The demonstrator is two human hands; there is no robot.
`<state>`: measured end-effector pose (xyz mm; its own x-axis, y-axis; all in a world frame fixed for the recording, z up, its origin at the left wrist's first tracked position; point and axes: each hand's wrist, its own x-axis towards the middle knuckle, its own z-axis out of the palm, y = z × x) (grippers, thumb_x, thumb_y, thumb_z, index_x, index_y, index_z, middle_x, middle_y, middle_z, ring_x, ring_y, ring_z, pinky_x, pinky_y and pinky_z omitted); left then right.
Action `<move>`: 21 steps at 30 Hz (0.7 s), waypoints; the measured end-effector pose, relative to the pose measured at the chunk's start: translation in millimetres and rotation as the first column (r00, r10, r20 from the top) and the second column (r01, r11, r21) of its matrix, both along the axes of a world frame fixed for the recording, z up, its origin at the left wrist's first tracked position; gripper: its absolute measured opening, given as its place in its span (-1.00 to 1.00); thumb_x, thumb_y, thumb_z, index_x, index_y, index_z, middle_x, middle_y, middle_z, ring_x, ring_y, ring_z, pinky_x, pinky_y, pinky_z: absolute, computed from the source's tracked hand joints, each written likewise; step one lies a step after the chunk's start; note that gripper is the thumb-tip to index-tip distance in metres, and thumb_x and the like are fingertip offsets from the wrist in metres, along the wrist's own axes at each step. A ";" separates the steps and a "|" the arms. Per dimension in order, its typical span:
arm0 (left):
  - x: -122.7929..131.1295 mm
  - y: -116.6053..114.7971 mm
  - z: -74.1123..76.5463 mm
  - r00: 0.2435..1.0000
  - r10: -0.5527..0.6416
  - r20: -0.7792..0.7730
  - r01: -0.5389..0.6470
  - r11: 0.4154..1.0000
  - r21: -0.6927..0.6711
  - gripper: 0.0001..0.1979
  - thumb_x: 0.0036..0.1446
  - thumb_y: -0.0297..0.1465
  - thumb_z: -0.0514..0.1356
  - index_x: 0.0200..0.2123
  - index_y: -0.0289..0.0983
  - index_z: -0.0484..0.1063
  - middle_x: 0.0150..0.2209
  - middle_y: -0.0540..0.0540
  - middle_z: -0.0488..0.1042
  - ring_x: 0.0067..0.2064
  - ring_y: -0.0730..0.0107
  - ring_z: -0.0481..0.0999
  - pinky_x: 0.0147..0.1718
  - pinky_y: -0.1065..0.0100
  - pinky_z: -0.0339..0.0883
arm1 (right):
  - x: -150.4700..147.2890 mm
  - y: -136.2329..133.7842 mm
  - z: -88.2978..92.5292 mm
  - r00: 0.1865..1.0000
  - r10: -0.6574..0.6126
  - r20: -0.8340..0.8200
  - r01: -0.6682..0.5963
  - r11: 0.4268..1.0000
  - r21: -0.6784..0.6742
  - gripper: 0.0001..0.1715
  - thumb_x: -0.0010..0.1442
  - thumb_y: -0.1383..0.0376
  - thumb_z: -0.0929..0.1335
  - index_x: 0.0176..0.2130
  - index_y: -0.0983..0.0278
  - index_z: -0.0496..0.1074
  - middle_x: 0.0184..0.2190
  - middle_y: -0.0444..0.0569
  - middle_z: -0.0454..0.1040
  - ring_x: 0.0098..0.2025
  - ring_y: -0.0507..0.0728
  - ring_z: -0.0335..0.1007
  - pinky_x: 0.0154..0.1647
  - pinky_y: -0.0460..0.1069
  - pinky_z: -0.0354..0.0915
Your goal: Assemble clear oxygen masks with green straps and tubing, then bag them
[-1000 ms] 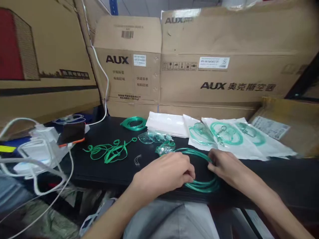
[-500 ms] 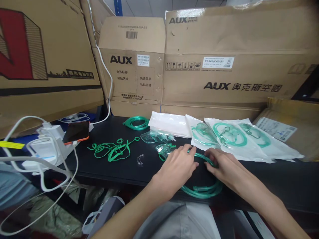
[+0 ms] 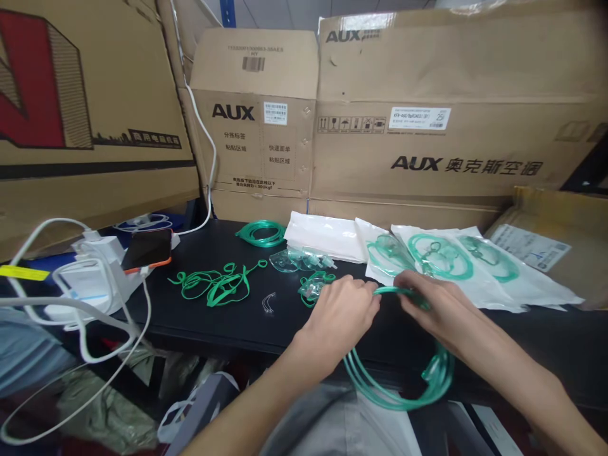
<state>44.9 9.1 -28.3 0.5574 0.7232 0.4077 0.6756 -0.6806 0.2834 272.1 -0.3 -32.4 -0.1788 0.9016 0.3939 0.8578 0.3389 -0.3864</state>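
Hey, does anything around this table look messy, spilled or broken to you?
Nothing looks spilled or plainly broken. The green straps lie in a loose tangle, odd against the neat coil of tubing farther back. At far left, white cables loop untidily over one another near the phone.

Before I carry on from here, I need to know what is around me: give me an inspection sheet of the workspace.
Surface: black table, flat, things lying across its left, middle and back.
Job's things: coil of green tubing, held up, its lower loop showing past the table's near edge; clear masks and green straps lie left of it.
Clutter: phone at the left; white packets at the back right.
Hands: left hand and right hand both grip the coil's top.
Cables: white cables at the left, one plugged into the phone; none seen touching the coil.
Surroundings: cardboard boxes stand behind and at the left.
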 end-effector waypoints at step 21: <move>-173.3 124.1 92.0 0.764 0.375 0.524 -0.351 0.924 -0.151 -0.66 0.51 -0.23 0.10 0.14 -0.23 0.55 -0.30 -0.01 0.57 -0.37 0.39 0.48 -0.35 0.37 0.36 | -46.9 -25.8 24.7 0.406 -0.080 -0.910 -0.308 0.926 -0.219 -0.32 0.35 -0.08 0.49 0.33 0.09 0.45 0.23 0.12 0.58 0.14 0.34 0.64 0.20 0.23 0.59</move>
<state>-128.4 133.2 63.6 -0.0482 0.8498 0.5249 0.6016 -0.3948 0.6944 225.1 -26.1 -7.7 -0.0112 0.9946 0.1035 -0.0883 0.1021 -0.9908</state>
